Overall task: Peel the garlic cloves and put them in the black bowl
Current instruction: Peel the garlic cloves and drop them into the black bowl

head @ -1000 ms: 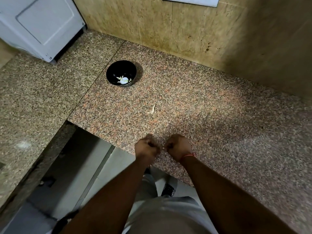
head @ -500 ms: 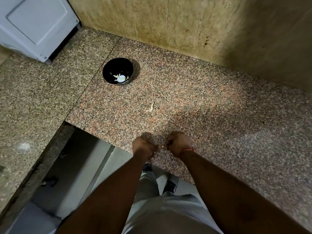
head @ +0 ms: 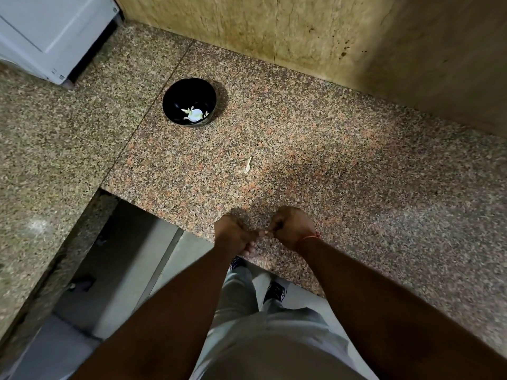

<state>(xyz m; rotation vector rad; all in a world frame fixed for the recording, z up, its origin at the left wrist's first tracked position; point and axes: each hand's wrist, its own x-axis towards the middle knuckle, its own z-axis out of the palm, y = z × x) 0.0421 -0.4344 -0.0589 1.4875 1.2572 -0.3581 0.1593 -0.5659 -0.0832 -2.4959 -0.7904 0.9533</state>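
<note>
Both hands meet over the desk's (head: 356, 187) near edge, the left hand (head: 233, 234) and right hand (head: 292, 227) curled with fingertips pinched together on something small between them; whether it is a clove cannot be told. A peel scrap (head: 248, 165) lies beyond them. Farther off stands the bowl (head: 175, 101), holding white garlic (head: 195, 115).

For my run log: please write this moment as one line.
stage: peeling | left hand and right hand: pinching something small, unclear | black bowl: holds white pieces | peel scrap: on counter
</note>
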